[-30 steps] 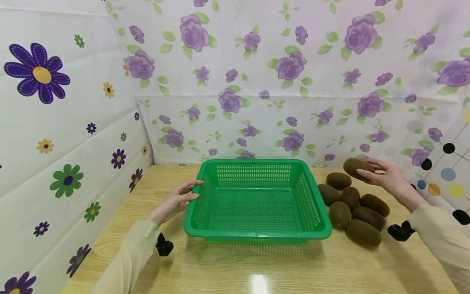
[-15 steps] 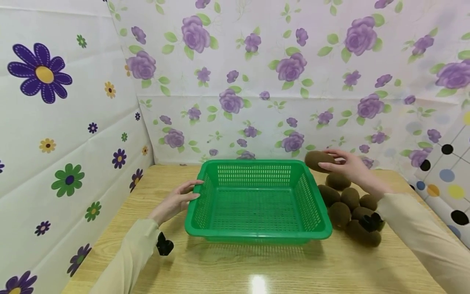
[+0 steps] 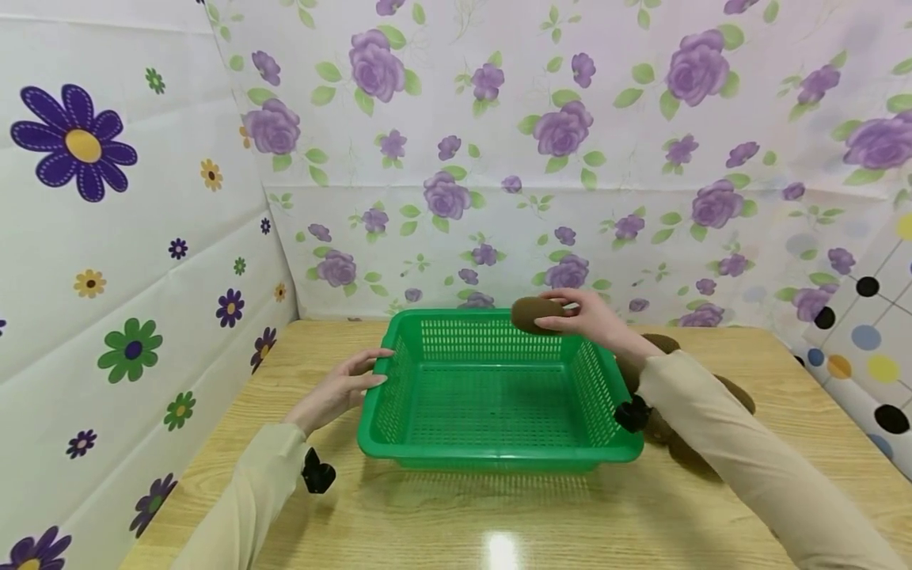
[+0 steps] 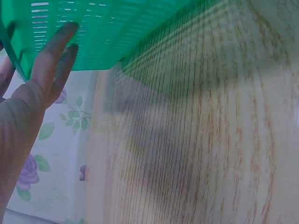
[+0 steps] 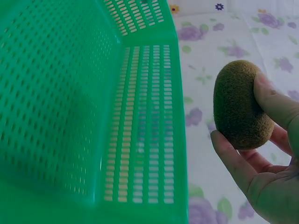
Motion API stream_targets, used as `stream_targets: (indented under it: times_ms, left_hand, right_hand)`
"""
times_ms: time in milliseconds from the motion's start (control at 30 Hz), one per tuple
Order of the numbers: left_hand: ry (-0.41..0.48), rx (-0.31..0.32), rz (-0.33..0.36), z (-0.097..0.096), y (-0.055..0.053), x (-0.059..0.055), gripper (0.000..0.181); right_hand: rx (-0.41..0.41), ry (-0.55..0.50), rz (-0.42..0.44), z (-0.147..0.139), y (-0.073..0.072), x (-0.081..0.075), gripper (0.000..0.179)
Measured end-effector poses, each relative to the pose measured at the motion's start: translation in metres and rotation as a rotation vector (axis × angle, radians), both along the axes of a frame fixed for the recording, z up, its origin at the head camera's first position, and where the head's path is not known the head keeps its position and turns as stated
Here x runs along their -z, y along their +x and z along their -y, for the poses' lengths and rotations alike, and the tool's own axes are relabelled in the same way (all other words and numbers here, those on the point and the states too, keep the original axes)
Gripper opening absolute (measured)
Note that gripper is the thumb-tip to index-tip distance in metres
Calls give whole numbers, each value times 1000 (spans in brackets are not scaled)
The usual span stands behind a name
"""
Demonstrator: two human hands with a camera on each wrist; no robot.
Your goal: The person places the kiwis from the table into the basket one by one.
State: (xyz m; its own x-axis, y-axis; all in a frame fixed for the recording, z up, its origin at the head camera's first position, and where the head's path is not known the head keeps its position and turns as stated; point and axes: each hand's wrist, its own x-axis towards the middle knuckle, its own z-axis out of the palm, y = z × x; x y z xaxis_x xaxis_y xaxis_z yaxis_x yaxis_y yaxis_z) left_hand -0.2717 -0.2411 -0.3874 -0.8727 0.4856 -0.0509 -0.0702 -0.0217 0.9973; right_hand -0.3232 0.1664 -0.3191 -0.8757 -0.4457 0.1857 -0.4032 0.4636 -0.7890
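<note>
While the left hand (image 3: 336, 393) holds the basket (image 3: 499, 454), the right hand (image 3: 593, 318) pinches a kiwi (image 3: 531, 315) by its right end — long axis sideways, mid-frame, basket floor lower down.

The head view is bright and evenly lit, apparently from above — a small white glare sits on the pale wooden table (image 3: 442, 522), and soft shadows lie under the green basket (image 3: 499, 454). The left wrist view is dimmer and bluish, with the left hand (image 4: 32, 91) in shade and a broad, soft-edged shadow across the wood grain. In the right wrist view the kiwi (image 5: 238, 102) darkens toward the palm — the floral cloth (image 5: 196, 140) behind looks softer.
</note>
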Motion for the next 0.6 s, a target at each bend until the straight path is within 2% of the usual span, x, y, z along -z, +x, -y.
stream_targets:
  times_ms: [300, 600]
  left_hand:
    - [5, -27, 8, 5, -9, 13, 52]
    - [-6, -23, 5, 5, -10, 13, 52]
  right_hand:
    - [-61, -65, 141, 52, -10, 18, 52]
    - [-18, -22, 197, 89, -21, 39, 49]
